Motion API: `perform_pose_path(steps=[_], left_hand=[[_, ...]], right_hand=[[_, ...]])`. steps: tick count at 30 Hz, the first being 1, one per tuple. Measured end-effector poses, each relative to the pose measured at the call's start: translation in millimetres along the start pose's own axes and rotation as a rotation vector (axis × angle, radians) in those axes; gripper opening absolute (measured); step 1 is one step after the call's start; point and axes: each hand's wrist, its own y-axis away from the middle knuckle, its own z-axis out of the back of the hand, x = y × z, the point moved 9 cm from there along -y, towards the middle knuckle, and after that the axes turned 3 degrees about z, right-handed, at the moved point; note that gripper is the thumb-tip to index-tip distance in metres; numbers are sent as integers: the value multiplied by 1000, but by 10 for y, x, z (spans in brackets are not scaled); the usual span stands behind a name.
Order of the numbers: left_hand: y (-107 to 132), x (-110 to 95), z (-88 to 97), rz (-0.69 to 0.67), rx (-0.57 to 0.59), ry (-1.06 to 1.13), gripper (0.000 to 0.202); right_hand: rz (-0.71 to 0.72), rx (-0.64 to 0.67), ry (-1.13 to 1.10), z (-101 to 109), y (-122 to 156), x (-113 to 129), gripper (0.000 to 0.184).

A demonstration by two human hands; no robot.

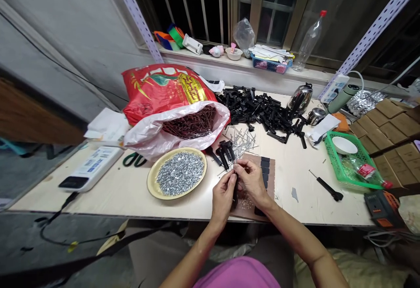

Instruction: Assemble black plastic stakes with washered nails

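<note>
My left hand [223, 195] is closed around a black plastic part [235, 196] over the front of the table. Against its top end, my right hand [252, 182] pinches a thin metal pin [234, 164], and the fingertips of both hands meet there. Just beyond the hands lie several black plastic parts [226, 150] side by side and a loose scatter of silver pins [246, 141]. Beneath my hands is a brown board [271, 178] with dark strips on it. Off to the right rests a black part with a metal rod [328, 187].
A yellow bowl [151, 188] of small metal pieces stands left of my hands. Behind it, a red sack [154, 89] spills open on reddish-brown pins [193, 124]. A heap of black parts [262, 110] lies at the back. At right are a green basket [334, 165] and cardboard boxes [393, 126].
</note>
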Motion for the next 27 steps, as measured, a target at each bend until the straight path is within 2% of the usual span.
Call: perform_pose_path(steps=[4, 7, 10, 12, 14, 17, 19, 21, 22, 24, 27], left_hand=[[-24, 58, -52, 101, 57, 125, 40], [3, 47, -79, 166, 125, 129, 36], [35, -36, -22, 141, 128, 30, 33], [49, -73, 21, 118, 116, -31, 32], [50, -88, 50, 97, 112, -82, 30], [38, -107, 65, 54, 134, -146, 28], [35, -129, 76, 26, 141, -193, 28], [44, -134, 78, 32, 149, -217, 29], [55, -119, 67, 58, 164, -206, 31], [91, -49, 19, 154, 218, -140, 37], [142, 59, -34, 275, 275, -61, 42]], right_hand=[[74, 45, 141, 15, -31, 35, 28], [278, 21, 309, 79, -39, 223, 24], [537, 34, 503, 76, 5, 446, 21], [599, 81, 567, 55, 6, 492, 25], [512, 144, 534, 63, -61, 436, 30], [232, 303, 379, 45, -183, 231, 41], [95, 399, 310, 20, -213, 133, 47], [50, 451, 321, 19, -214, 100, 50], [72, 456, 354, 29, -208, 115, 50], [219, 421, 480, 65, -177, 220, 46], [618, 302, 743, 100, -10, 486, 37]])
